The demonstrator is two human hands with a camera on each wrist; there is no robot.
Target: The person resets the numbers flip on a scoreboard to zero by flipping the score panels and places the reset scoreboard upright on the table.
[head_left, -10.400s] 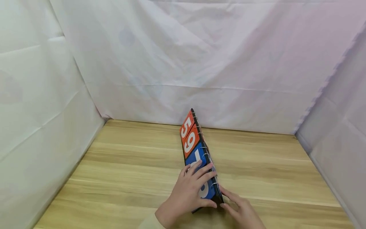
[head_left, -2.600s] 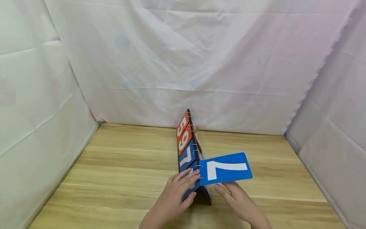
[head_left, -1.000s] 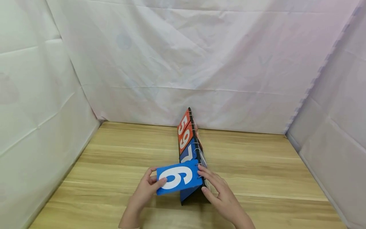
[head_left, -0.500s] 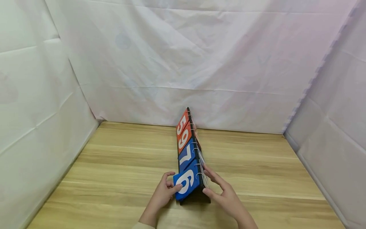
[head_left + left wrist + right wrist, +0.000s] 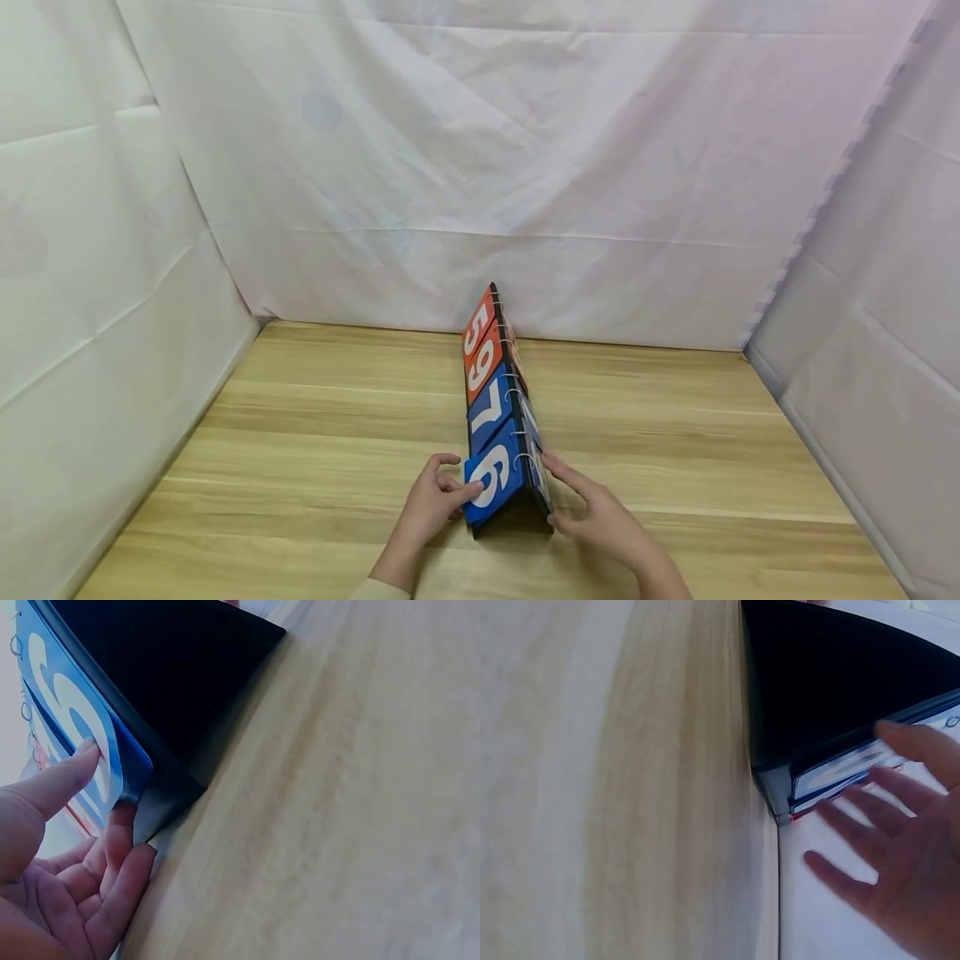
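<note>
A tent-shaped flip scoreboard (image 5: 491, 392) stands end-on at the middle of the wooden table (image 5: 675, 433). Its left face shows orange 5 and 9, then blue 7 and 6. My left hand (image 5: 459, 492) pinches the lower edge of the nearest blue 6 card (image 5: 497, 477), which lies against the board. The left wrist view shows the thumb on the blue 6 card (image 5: 67, 712) and fingers curled under its edge. My right hand (image 5: 558, 498) rests with spread, straight fingers against the board's right side. In the right wrist view that right hand (image 5: 885, 825) hovers by the stacked cards (image 5: 847, 769).
White cloth walls (image 5: 480, 167) close the table in at the back, left and right. Bare wood lies on both sides of the scoreboard and in front of it. The black end of the stand (image 5: 172, 675) faces me.
The blue 6 card, held out to the left a second ago, now lies down against the board's face. My right hand slid from the rings down to the right side.
</note>
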